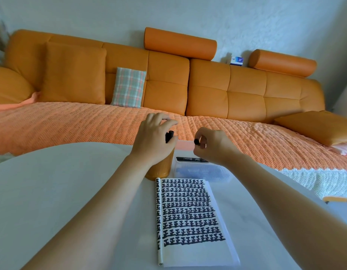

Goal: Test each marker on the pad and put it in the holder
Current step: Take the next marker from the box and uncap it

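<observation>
While the left hand [153, 133] curls over the top of the orange holder [161, 168], black marker ends [169, 135] poke up by its fingers; whether it grips them I cannot tell. Right of the holder, the right hand [213, 145] pinches a black marker [197, 141]. Just nearer than the holder lies the scribbled pad [190, 217]

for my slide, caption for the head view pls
Left hand over holder, right hand pinching a marker, filled pad below.
</observation>
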The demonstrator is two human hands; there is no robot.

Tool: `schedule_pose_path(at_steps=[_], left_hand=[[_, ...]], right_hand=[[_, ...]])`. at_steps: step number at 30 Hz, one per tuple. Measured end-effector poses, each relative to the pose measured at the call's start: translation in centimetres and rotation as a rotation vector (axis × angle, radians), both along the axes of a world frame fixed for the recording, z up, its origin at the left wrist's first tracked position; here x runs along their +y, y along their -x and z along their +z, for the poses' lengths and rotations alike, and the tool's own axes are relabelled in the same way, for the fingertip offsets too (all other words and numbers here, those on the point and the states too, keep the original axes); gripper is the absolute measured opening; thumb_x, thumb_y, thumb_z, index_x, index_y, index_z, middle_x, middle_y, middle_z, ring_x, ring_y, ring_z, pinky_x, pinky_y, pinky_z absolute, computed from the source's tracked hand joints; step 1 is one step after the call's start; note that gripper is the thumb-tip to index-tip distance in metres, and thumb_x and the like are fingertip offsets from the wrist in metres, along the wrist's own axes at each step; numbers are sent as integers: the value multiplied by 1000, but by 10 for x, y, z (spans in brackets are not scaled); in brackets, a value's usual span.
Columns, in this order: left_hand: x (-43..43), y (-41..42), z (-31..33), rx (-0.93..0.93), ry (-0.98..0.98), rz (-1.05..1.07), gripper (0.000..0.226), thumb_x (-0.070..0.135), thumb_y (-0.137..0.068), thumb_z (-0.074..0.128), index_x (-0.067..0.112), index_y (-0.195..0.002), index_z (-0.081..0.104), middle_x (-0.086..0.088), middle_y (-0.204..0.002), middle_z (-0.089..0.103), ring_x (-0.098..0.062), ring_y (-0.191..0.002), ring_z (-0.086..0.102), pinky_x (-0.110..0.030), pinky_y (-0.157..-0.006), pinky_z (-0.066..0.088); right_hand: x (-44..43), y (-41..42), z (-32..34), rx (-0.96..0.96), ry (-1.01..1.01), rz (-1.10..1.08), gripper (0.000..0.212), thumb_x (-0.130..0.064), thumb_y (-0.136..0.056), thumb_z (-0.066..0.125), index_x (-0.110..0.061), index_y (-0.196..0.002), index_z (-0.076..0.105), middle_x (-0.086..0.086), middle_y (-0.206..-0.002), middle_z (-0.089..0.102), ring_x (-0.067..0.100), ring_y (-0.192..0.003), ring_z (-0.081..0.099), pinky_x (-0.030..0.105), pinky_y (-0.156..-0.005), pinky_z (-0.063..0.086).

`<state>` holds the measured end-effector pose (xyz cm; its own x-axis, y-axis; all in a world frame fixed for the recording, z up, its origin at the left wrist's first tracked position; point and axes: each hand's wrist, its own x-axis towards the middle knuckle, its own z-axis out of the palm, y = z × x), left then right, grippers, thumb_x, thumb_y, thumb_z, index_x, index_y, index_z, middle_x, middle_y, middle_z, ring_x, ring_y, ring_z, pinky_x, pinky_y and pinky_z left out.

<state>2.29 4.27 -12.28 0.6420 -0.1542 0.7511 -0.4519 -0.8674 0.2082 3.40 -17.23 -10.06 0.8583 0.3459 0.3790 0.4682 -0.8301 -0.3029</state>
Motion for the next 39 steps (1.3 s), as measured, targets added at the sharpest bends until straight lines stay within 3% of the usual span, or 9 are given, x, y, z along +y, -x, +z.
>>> schedule_pose_path(at_steps=[3, 9, 14, 18, 22, 26, 30, 33, 39], left_hand=[[-11, 12, 8, -25, -12, -80, 36, 26, -85, 64, 18, -121, 64, 0, -113, 57, -22, -110, 48, -39, -93, 44], [-29, 39, 5, -10, -171, -216, 34, 21, -87, 64, 13, -120, 61, 0, -112, 57, -19, -106, 50, -35, -89, 47], [-25, 58, 5, 92, -253, -210, 39, 26, -91, 61, 15, -128, 56, 1, -122, 56, -18, -114, 50, -34, -96, 44], [-23, 76, 12, 249, -146, -224, 22, 23, -96, 56, 18, -117, 60, 1, -103, 65, -18, -98, 58, -35, -79, 49], [-28, 90, 15, 308, -196, -199, 13, 26, -96, 56, 16, -101, 62, 7, -96, 59, -15, -94, 54, -41, -84, 43], [-36, 107, 14, 303, -229, -245, 14, 22, -96, 58, 10, -100, 64, 2, -92, 59, -18, -89, 56, -31, -73, 40], [-33, 125, 14, 250, -231, -271, 18, 23, -95, 61, 13, -108, 66, 1, -97, 64, -15, -90, 58, -24, -67, 36], [-24, 145, 7, 220, -164, -280, 27, 24, -92, 64, 16, -118, 63, 3, -104, 64, -13, -95, 59, -26, -72, 46], [-3, 177, -20, 325, -103, -207, 15, 22, -92, 65, 14, -103, 69, 1, -84, 60, -16, -81, 54, -37, -66, 46]], right_hand=[[-7, 20, 0, -88, -77, 53, 14, -10, -77, 63, -17, -85, 56, 1, -66, 63, 9, -45, 45, 23, -43, 39], [-19, 50, 5, -85, -259, 15, 15, -12, -83, 64, -24, -91, 61, -12, -79, 67, 10, -50, 55, 23, -53, 48], [-25, 78, 10, 124, -576, 16, 30, 2, -91, 52, -18, -102, 72, 3, -81, 73, 16, -62, 65, 18, -56, 48], [-31, 98, 4, 209, -771, 20, 32, 7, -90, 49, -13, -98, 73, 12, -83, 72, 22, -66, 64, 20, -55, 45], [-31, 115, -4, 63, -326, -73, 22, -9, -90, 56, -22, -101, 71, -6, -98, 63, 12, -79, 61, 21, -65, 46], [-26, 127, -10, -113, 32, 92, 27, -16, -93, 55, -17, -117, 66, -1, -104, 63, 17, -91, 58, 34, -82, 50], [-17, 139, -12, 21, 72, 164, 28, -26, -103, 41, -21, -124, 59, -1, -103, 59, 17, -88, 55, 35, -78, 46], [-13, 144, -16, 6, 129, 158, 27, -33, -104, 40, -21, -117, 60, -3, -97, 59, 19, -84, 55, 41, -76, 48], [6, 155, -32, 111, 198, 278, 27, -36, -104, 41, -21, -104, 62, -3, -83, 63, 20, -75, 56, 43, -68, 47]])
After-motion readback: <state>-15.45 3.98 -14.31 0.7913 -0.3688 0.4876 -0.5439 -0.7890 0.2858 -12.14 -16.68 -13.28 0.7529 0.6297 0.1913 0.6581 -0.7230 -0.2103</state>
